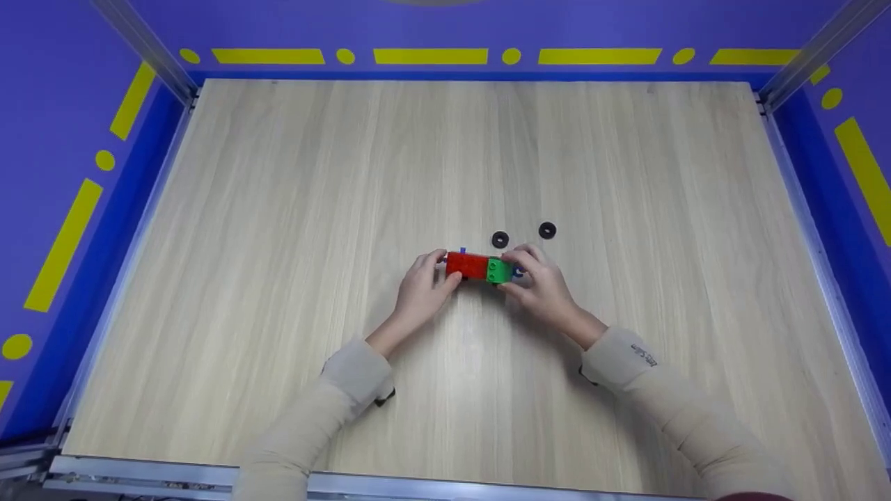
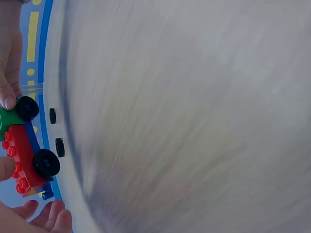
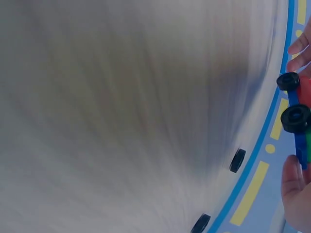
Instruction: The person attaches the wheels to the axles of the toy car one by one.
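Two loose black wheels (image 1: 500,239) lie on the counter (image 1: 313,209) just beyond the toy truck (image 1: 468,265). The left grip (image 1: 423,284) pinches its red end, the right grip (image 1: 546,285) its green end. It looks light, stiff, slightly slick; I'd hold it by its sides.

At the left of the head frame, the surface (image 1: 278,209) gives wide passage; just right of the centre, two black wheels (image 1: 496,241) obstruct the way above the right grip (image 1: 546,287).
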Available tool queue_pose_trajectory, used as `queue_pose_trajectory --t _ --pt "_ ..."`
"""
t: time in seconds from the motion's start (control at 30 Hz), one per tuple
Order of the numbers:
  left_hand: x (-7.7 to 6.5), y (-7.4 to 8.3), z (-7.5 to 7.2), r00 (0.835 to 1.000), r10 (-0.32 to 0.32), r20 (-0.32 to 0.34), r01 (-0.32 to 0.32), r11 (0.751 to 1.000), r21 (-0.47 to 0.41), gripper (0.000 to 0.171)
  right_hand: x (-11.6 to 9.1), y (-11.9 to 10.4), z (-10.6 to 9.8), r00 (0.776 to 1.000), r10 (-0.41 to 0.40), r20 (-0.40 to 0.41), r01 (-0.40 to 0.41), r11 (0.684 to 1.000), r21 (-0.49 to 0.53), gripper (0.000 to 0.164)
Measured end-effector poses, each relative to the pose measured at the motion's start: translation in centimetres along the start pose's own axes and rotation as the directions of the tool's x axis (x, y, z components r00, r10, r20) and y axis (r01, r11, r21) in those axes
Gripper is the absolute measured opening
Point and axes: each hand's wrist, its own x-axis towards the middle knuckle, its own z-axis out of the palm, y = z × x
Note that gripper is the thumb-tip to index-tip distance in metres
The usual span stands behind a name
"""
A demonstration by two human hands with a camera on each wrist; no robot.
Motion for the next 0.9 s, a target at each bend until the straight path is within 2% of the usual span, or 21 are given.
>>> queue_pose_trajectory --t 0.27,0.5,0.7,0.9 --pt "0.3 0.4 0.6 0.996 -0.083 0.043 0.088 0.988 -0.125 0.05 -0.3 -0.3 0.6 0.999 -0.025 -0.024 0.024 0.998 -0.057 0.038" --pt "0.9 1.1 1.0 0.987 -0.158 -0.002 0.154 0.961 -0.23 0.045 -0.6 -1.0 1.4 0.997 -0.076 0.01 0.077 0.99 -0.12 0.038" --pt "1.5 1.7 1.2 0.968 -0.25 -0.018 0.238 0.94 -0.243 0.046 -0.8 -1.4 1.9 0.994 -0.108 0.029 0.111 0.986 -0.123 0.036" --pt "1.9 1.8 1.2 0.958 -0.286 -0.016 0.272 0.927 -0.259 0.045 -0.9 -1.4 2.2 0.995 -0.095 0.038 0.099 0.989 -0.11 0.035"
